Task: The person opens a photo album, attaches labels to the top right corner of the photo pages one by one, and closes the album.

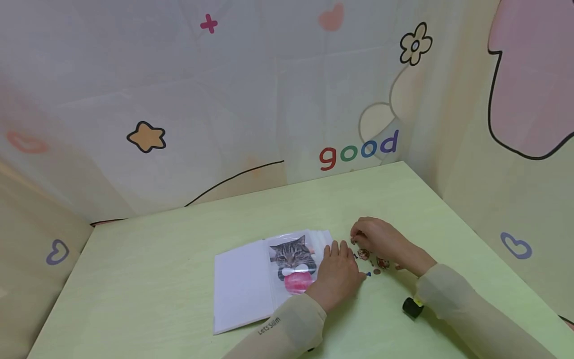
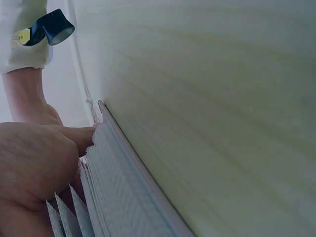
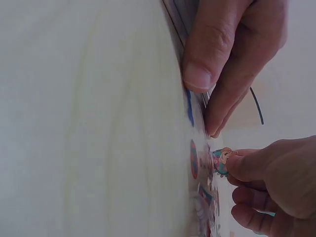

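An open photo album [image 1: 242, 286] lies on the table, a picture of a tabby cat with a pink ball [image 1: 293, 262] on its right-hand page. My left hand [image 1: 339, 273] rests with extended fingers over the album's right edge and the stickers beside it. In the left wrist view, the same hand [image 2: 37, 170] lies against the stacked page edges [image 2: 131, 182]. Thumb and fingers of my right hand [image 1: 381, 242] pinch a small colourful sticker [image 3: 222, 160], held just above the other printed stickers [image 1: 364, 254]. Part of the sticker spread is hidden under both hands.
A black wrist device [image 1: 412, 307] with a yellow label sits by the right sleeve. The pale green table [image 1: 148, 279] meets decorated cloth walls [image 1: 224, 99] at the back and sides.
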The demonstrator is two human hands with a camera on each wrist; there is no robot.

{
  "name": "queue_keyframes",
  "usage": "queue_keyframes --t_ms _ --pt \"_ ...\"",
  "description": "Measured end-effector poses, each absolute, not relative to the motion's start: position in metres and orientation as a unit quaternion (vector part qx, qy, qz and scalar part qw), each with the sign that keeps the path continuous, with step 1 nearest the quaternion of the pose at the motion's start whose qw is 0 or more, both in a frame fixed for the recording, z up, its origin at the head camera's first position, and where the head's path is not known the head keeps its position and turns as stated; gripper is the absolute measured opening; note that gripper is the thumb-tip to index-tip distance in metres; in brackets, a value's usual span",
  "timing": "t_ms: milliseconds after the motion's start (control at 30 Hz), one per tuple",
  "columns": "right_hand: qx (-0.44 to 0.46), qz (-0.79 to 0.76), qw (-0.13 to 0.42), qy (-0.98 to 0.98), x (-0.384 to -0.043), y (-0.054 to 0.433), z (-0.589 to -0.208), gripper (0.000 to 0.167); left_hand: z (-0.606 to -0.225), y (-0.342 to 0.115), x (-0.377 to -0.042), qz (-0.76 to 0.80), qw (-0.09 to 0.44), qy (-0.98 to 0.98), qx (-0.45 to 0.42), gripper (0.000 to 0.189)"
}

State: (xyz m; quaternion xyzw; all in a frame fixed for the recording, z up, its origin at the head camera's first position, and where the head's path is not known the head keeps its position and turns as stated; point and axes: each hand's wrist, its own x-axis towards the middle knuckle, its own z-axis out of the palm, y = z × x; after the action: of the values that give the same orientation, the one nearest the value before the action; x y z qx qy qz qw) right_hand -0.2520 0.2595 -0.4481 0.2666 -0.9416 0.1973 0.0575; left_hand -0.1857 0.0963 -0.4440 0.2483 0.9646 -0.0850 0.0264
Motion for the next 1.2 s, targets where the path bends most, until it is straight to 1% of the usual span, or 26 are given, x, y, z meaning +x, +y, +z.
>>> queue_keyframes --t_ms 167,400,533,600,767,900,1067,1200 --pt "0.247 0.231 0.034 -0.941 -0.249 0.263 -0.447 0.008 -0.446 0.097 -0.187 -0.092 0.029 0.963 0.250 0.065" --pt "0.224 0.312 0.008 -0.923 -0.245 0.276 -0.447 0.005 -0.446 0.098 -0.186 -0.083 0.036 0.965 0.245 0.067" --pt "0.209 0.339 -0.007 -0.917 -0.244 0.281 -0.446 0.006 -0.444 0.098 -0.185 -0.079 0.036 0.966 0.244 0.068" --pt "0.208 0.348 -0.016 -0.914 -0.243 0.282 -0.446 0.007 -0.443 0.097 -0.185 -0.085 0.032 0.965 0.246 0.068" --pt "0.207 0.353 -0.026 -0.912 -0.243 0.284 -0.447 0.006 -0.442 0.095 -0.185 -0.103 0.002 0.962 0.254 0.067" --pt "0.193 0.356 -0.033 -0.914 -0.243 0.285 -0.449 0.006 -0.442 0.095 -0.186 -0.094 -0.003 0.962 0.257 0.063" --pt "0.193 0.362 -0.041 -0.911 -0.243 0.286 -0.450 0.007 -0.441 0.095 -0.189 -0.078 0.013 0.964 0.254 0.058" --pt "0.197 0.363 -0.039 -0.910 -0.244 0.285 -0.449 0.008 -0.440 0.093 -0.192 -0.049 0.035 0.966 0.250 0.063"
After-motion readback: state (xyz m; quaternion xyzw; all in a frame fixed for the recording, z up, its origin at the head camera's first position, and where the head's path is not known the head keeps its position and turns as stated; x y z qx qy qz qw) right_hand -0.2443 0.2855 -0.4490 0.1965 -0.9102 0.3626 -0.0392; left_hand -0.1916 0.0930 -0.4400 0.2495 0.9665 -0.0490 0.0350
